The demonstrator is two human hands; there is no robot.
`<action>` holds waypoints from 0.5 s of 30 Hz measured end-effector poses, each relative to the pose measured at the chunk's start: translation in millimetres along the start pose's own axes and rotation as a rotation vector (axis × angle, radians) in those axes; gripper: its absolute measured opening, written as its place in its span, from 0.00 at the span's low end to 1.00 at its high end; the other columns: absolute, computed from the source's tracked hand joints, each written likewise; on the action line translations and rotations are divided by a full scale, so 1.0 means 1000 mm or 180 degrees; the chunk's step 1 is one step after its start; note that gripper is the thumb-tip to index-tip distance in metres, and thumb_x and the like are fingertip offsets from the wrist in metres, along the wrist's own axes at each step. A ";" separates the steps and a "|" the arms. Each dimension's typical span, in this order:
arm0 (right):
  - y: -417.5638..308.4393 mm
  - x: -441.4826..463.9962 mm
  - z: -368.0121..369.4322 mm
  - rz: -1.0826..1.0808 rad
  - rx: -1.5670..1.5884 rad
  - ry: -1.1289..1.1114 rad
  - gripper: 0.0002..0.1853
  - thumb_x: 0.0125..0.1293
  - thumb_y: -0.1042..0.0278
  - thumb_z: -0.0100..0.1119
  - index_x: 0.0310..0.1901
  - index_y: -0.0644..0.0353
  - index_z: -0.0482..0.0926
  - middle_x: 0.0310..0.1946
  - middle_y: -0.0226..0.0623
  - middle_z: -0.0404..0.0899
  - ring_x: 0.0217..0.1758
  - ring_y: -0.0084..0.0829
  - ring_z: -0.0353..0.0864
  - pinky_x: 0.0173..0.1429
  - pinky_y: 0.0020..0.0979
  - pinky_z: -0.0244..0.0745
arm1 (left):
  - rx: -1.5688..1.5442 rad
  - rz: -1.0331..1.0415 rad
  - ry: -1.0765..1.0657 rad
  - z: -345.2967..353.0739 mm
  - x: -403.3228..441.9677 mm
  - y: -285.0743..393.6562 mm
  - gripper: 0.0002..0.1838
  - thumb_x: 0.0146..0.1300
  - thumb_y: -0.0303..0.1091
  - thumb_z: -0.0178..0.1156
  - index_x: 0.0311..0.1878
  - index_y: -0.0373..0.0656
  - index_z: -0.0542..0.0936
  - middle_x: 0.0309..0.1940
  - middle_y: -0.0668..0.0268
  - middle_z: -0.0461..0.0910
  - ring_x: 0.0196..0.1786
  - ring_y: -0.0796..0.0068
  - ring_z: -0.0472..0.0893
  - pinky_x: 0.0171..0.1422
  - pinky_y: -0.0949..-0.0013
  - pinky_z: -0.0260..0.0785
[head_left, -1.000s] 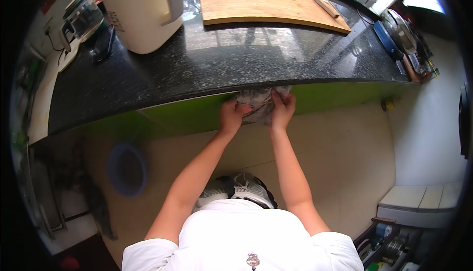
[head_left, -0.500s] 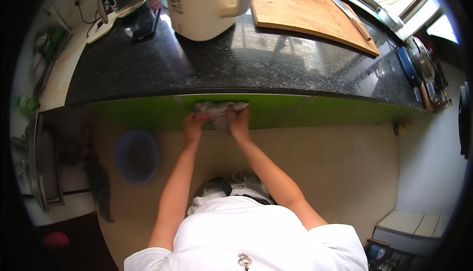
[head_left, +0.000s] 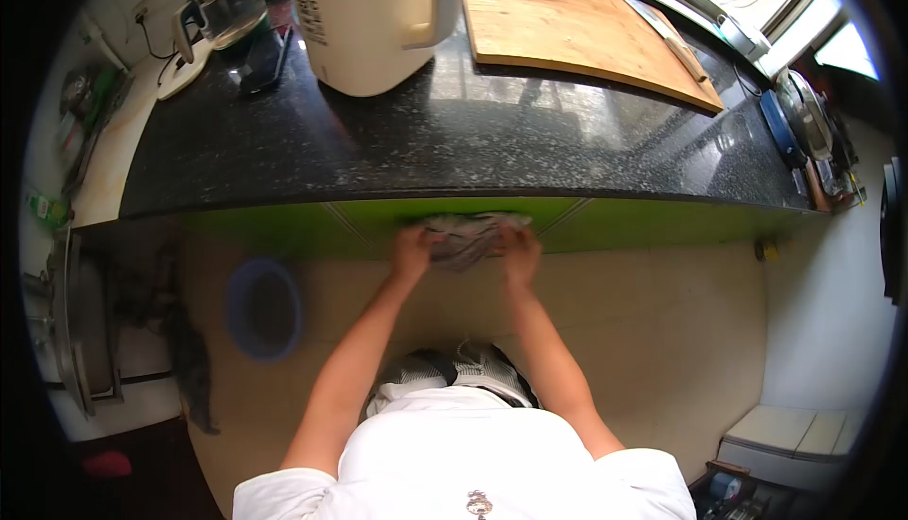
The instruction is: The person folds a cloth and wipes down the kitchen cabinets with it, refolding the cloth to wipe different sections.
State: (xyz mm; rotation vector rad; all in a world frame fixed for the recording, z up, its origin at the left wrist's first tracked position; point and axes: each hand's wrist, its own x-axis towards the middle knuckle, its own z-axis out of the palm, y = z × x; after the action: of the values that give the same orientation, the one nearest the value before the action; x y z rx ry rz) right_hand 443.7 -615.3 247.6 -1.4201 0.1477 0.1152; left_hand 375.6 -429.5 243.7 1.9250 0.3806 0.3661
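Note:
A greyish, crumpled cloth (head_left: 463, 241) stretches between my two hands, just below the countertop edge and in front of the green cabinet doors (head_left: 378, 215). My left hand (head_left: 412, 249) is closed on the cloth's left end. On its right end, my right hand (head_left: 520, 251) grips with bent fingers. Whether the cloth presses on the door or hangs just off it I cannot tell for certain. Both arms reach forward from my body.
Above runs a black speckled countertop (head_left: 378, 146) with a cream pitcher-like appliance (head_left: 364, 28), a wooden cutting board (head_left: 577, 33), a knife (head_left: 676, 47) and a glass kettle (head_left: 227, 4). A blue bucket (head_left: 236, 312) stands on the floor at left, near a dark cat-like shape (head_left: 189, 359).
Both hands have moved to the right along the green doors with the cloth between them. The camera view has shifted slightly.

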 end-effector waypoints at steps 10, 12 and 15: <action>-0.022 0.060 -0.121 -0.0485 -0.0519 0.0423 0.11 0.64 0.66 0.56 0.45 0.63 0.75 0.37 0.35 0.78 0.33 0.24 0.78 0.32 0.27 0.75 | -0.0842 -0.0226 -0.0291 0.151 0.004 0.024 0.11 0.61 0.25 0.50 0.36 0.37 0.83 0.29 0.59 0.83 0.32 0.73 0.80 0.39 0.69 0.70; -0.005 0.061 -0.108 -0.0755 -0.1238 0.0439 0.11 0.65 0.66 0.56 0.42 0.64 0.75 0.34 0.36 0.79 0.30 0.25 0.78 0.30 0.27 0.74 | -0.0716 -0.0069 -0.0206 0.128 0.006 0.012 0.10 0.60 0.25 0.50 0.36 0.37 0.82 0.27 0.56 0.82 0.31 0.69 0.81 0.37 0.67 0.70; -0.012 0.035 -0.047 -0.0752 -0.2764 -0.0084 0.10 0.65 0.66 0.55 0.38 0.67 0.74 0.28 0.36 0.80 0.25 0.25 0.78 0.26 0.27 0.73 | -0.0609 -0.0368 -0.0146 0.078 0.004 -0.010 0.10 0.60 0.25 0.51 0.35 0.38 0.83 0.28 0.58 0.82 0.32 0.71 0.81 0.38 0.68 0.70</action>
State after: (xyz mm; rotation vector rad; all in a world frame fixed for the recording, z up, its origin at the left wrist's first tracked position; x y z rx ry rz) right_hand 478.6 -663.7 246.7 -2.2875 -0.1135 -0.0048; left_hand 411.4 -488.8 206.2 1.7138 0.4097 0.2718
